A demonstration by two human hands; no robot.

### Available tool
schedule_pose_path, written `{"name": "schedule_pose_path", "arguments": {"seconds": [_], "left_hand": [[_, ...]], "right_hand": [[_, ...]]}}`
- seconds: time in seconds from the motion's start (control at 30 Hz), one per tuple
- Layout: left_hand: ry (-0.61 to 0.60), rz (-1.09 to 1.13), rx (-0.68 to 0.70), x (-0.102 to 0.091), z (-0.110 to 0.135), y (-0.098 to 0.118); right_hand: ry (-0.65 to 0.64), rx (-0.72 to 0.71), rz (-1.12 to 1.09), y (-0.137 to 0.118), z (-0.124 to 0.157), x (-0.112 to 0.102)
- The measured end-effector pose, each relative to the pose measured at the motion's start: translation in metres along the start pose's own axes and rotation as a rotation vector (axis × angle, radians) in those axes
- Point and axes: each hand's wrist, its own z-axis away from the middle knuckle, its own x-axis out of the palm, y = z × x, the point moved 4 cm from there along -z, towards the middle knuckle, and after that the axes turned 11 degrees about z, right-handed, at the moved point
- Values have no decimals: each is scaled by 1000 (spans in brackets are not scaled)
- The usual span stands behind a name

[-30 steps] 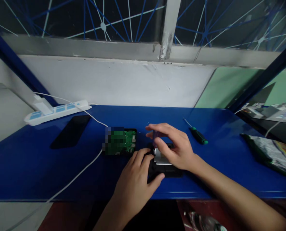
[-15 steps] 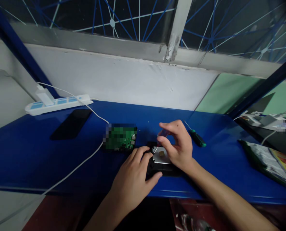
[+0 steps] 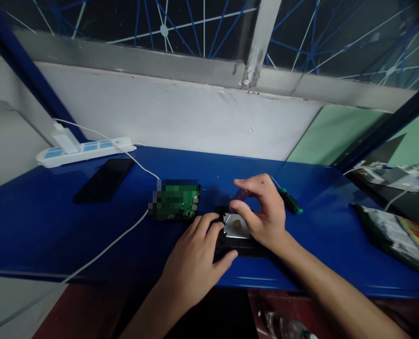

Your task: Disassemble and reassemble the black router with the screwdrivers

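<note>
My right hand (image 3: pixel 266 207) is closed around a small screwdriver (image 3: pixel 242 197) with a purplish see-through handle. Its thin shaft slants down to the left edge of a silver metal plate (image 3: pixel 243 233), beside my left index fingertip. The plate, which bears a small tan square, sits in a black device casing (image 3: pixel 236 249) lying on the table. My left hand (image 3: pixel 197 259) grips the casing's left end, fingers on the far side and thumb toward the near edge. The screwdriver's very tip is too small to make out, and my right hand covers the casing's right part.
Left of the casing lies a green circuit board (image 3: pixel 177 200), partly blurred out. A green-and-black screwdriver (image 3: pixel 291 201) rests to the right. A phone (image 3: pixel 105 181), a white power strip (image 3: pixel 89 150) and a white cable (image 3: pixel 114 240) are at left; a shiny packet (image 3: pixel 396 235) lies far right.
My right hand has turned slightly around the screwdriver, and more of its purplish handle shows. My left hand and the casing stay in place; the view has shifted a little.
</note>
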Motion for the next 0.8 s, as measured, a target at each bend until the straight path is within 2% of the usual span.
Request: {"name": "schedule_pose_path", "arguments": {"seconds": [0.23, 0.47, 0.7, 0.8], "left_hand": [[-12, 10, -19, -1, 1, 1], [-7, 10, -14, -1, -1, 1], [-10, 6, -17, 0, 0, 0], [-6, 9, -19, 0, 1, -1]], "right_hand": [[-118, 52, -77, 1, 4, 4], [-156, 36, -53, 0, 5, 3], [-27, -12, 31, -4, -1, 0], [-25, -19, 31, -4, -1, -2]]}}
